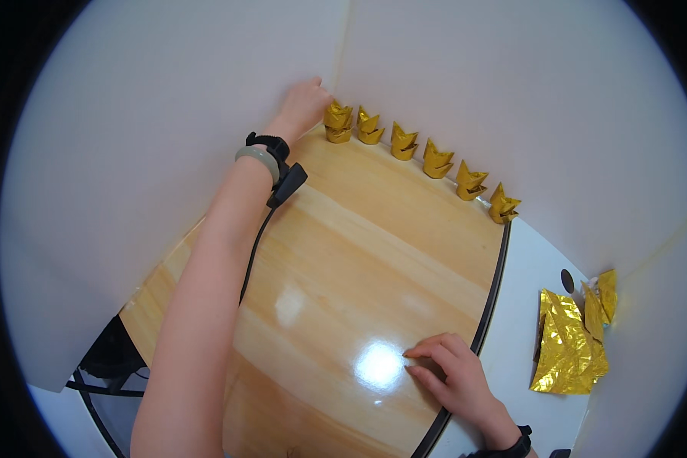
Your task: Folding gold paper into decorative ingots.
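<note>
At the far corner of the wooden table, my left hand (pixel 304 107) is closed at the leftmost folded gold foil paper piece (pixel 338 122). Its fingertips are partly hidden at that piece's left side. This one looks taller than the others, with one folded part above another. Several similar folded gold foil pieces (pixel 404 142) with pointed tops stand in a row along the back wall, running to the right. My right hand (pixel 456 379) rests near the table's right edge, thumb and forefinger apart, with nothing between them.
The wooden tabletop (pixel 343 259) meets pale walls at the left and back. Crumpled and flat gold foil sheets (pixel 565 343) lie on a white surface (pixel 504 336) beyond the table's dark right edge. A black cable (pixel 255 256) runs from a device on my left wrist.
</note>
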